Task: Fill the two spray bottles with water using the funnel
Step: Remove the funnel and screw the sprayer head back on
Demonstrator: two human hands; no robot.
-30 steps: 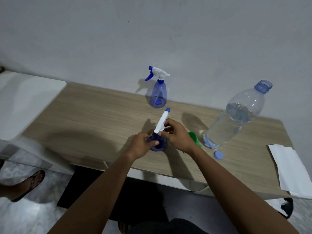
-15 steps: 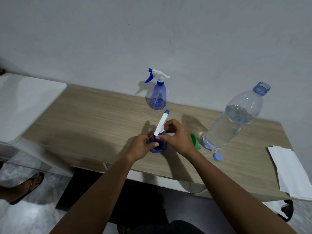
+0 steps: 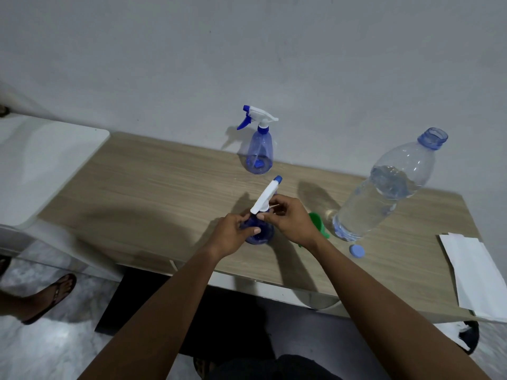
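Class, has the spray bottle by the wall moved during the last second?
No. The far spray bottle keeps its spot against the table's back edge.

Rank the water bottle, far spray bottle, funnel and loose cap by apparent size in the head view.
1. water bottle
2. far spray bottle
3. funnel, partly hidden by the right hand, so unsure
4. cap

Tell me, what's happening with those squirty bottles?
A person is working at the wooden table. The left hand grips the near spray bottle, and the right hand pinches its white spray head, probably to unscrew it. The other spray bottle stands by the wall, head on. The big water bottle stands open, its blue cap beside it. The green funnel lies behind the right hand.
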